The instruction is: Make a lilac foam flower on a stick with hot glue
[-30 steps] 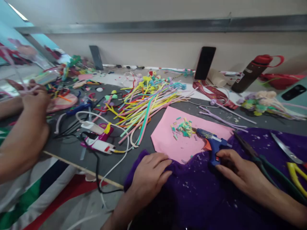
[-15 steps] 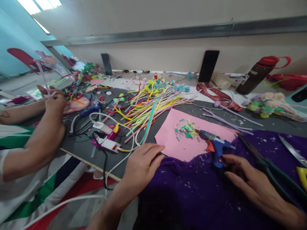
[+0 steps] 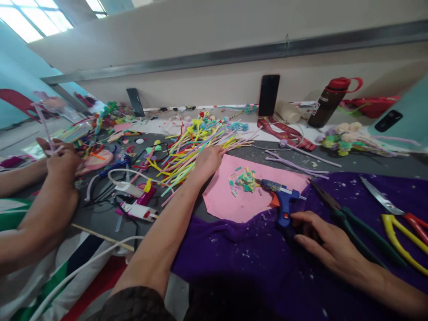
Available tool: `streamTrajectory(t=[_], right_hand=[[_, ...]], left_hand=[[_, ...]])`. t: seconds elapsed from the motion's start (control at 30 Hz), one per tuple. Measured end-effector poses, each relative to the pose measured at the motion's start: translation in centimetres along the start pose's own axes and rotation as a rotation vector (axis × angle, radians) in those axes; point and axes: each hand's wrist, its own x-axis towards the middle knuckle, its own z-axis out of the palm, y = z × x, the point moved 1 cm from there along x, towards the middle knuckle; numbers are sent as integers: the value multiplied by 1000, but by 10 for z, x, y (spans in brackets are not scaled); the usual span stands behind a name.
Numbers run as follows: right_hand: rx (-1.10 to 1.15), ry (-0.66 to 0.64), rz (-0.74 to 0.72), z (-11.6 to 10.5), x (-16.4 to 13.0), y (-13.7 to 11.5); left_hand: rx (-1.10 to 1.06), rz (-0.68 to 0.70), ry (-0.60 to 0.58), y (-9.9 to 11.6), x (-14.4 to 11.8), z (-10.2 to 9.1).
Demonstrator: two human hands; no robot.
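Note:
My left hand (image 3: 209, 161) reaches into a pile of coloured pipe cleaners (image 3: 179, 165), with its fingers bent down and closed on the stems near the pink sheet. How many stems it grips is hidden. My right hand (image 3: 326, 238) rests on the purple cloth (image 3: 230, 258), thumb and index finger apart, holding nothing. Its index fingertip lies right beside the handle of a blue glue gun (image 3: 284, 203). Under the gun's nozzle, small cut pieces of pipe cleaner (image 3: 246, 179) are heaped on the pink sheet (image 3: 219, 196).
Pliers (image 3: 344, 214) and scissors (image 3: 389, 207) lie to the right. Behind stand a phone (image 3: 268, 96) and a bottle (image 3: 329, 104); fuzzy flowers (image 3: 347, 138) lie nearby. At left, power plugs and cables (image 3: 137, 200) spread beside a co-worker's hands (image 3: 60, 154).
My left hand has moved forward from the cloth's edge onto the pipe cleaner pile and closed. My right hand stays beside the glue gun. The view has turned slightly right.

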Motion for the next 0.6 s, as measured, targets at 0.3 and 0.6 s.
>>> streamTrajectory(t=[0.3,0.6], right_hand=[[11,19,-60,2,5,0],[-29,10,-69,0,6,-1]], left_hand=[[35,-53,37,-2,40,15],[49,-87,-46,34,84,38]])
